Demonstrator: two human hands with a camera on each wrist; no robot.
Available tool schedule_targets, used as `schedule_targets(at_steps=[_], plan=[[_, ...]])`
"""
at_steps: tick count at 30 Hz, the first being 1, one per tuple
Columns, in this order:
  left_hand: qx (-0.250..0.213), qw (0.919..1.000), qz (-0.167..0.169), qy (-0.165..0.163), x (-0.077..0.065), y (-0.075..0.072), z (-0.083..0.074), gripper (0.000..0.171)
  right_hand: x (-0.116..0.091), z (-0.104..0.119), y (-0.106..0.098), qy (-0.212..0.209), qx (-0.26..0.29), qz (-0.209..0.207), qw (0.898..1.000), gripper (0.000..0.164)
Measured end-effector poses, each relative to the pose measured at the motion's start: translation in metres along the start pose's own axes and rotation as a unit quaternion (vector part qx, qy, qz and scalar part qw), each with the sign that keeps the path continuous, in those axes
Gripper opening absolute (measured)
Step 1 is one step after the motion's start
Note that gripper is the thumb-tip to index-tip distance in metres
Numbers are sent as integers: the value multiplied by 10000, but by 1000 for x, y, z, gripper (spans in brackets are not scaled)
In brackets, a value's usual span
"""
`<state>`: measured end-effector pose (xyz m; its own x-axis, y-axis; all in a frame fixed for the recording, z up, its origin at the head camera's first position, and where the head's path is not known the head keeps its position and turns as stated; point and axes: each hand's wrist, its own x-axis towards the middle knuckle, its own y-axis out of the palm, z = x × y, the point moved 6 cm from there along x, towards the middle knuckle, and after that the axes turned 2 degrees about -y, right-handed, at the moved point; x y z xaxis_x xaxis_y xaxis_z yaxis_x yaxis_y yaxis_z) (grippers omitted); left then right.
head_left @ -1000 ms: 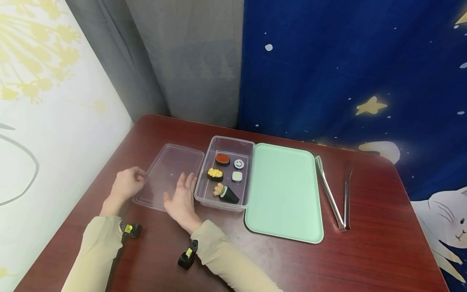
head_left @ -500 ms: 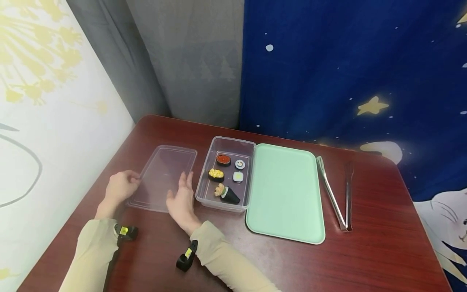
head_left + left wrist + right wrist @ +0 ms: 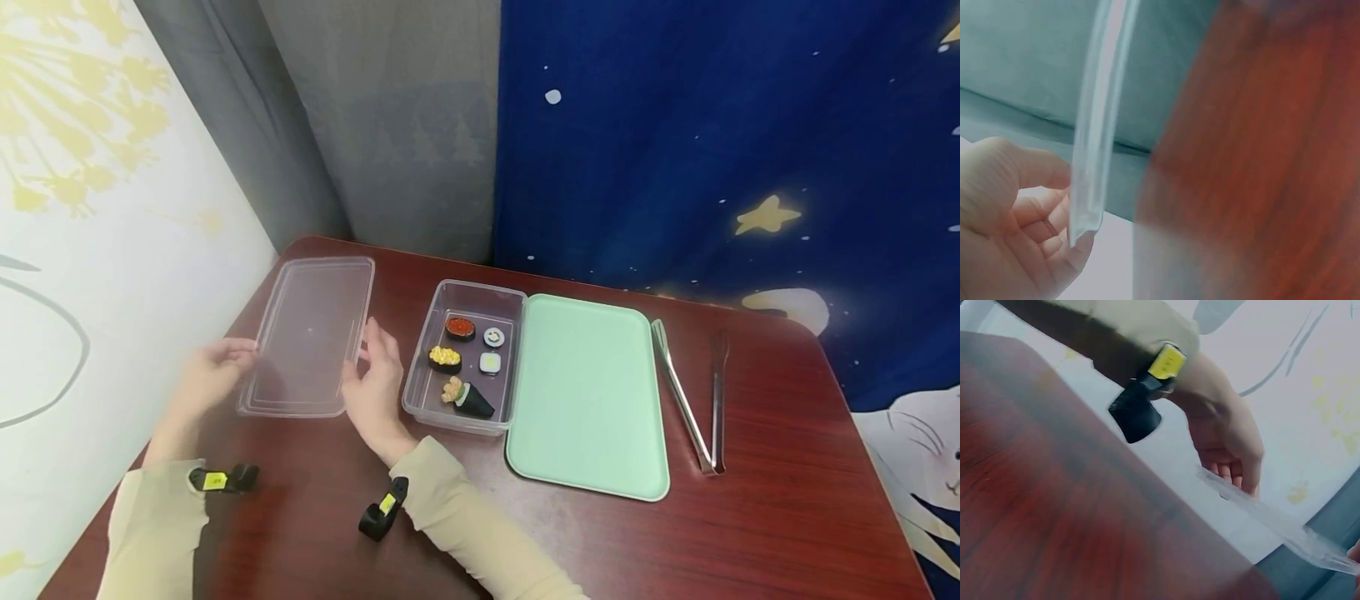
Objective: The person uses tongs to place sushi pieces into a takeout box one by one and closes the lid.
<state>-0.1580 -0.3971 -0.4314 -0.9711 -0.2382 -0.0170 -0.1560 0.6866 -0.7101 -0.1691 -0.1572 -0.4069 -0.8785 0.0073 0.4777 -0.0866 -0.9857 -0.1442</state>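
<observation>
A clear plastic lid (image 3: 311, 333) is held above the table, tilted, between both hands. My left hand (image 3: 213, 375) pinches its left edge; the left wrist view shows the thumb and curled fingers of that hand (image 3: 1022, 219) at the lid's rim (image 3: 1094, 156). On the opposite edge, my right hand (image 3: 375, 387) grips the lid between thumb and fingers. Right of it stands a clear plastic box (image 3: 453, 422) with several sushi pieces inside: a red-topped one (image 3: 460, 328), a yellow-topped one (image 3: 445, 359), two small rolls (image 3: 492, 337) and a dark cone-shaped hand roll (image 3: 472, 402).
A mint green tray (image 3: 588, 400) lies against the box's right side. Metal tongs (image 3: 690, 417) lie spread beyond the tray. The dark red table (image 3: 780, 500) meets a white wall on the left and curtains (image 3: 420, 125) at the back.
The lid has risen off the table and shifted left, tilting up. My left hand has moved left with it, and the right hand has closed on its right edge. Box, tray and tongs stay put.
</observation>
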Motion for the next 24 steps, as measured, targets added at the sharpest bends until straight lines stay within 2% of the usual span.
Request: schedule_targets(at_steps=[4, 7, 9, 13, 18, 20, 22, 24], plan=[[-781, 9950, -619, 8, -3, -13, -10, 24, 11, 10, -10, -472, 122, -295, 9984, 49], [-1495, 9816, -1191, 28, -7, -21, -21, 9, 18, 17, -16, -844, 150, -453, 9953, 40], [-1775, 9724, -1514, -28, -10, -24, -26, 12, 21, 21, -20, -1004, 199, -533, 9933, 33], [-2008, 9585, -2018, -135, -11, -30, -29, 13, 28, 29, -27, -1032, 423, -625, 9918, 22], [-2490, 9381, -2409, 21, -13, -33, -35, 13, 33, 52, -43, -931, 644, -628, 9916, 13], [-2833, 9258, -2503, 104, -14, -34, -37, 12, 35, 62, -50, -911, 742, -681, 9907, 10], [-3443, 9048, -2494, 233, -14, -33, -39, 10, 36, 69, -56, -958, 752, -778, 9895, 10], [-4083, 8800, -2402, 331, -14, -32, -41, 10, 37, 72, -59, -1007, 739, -858, 9885, 8]])
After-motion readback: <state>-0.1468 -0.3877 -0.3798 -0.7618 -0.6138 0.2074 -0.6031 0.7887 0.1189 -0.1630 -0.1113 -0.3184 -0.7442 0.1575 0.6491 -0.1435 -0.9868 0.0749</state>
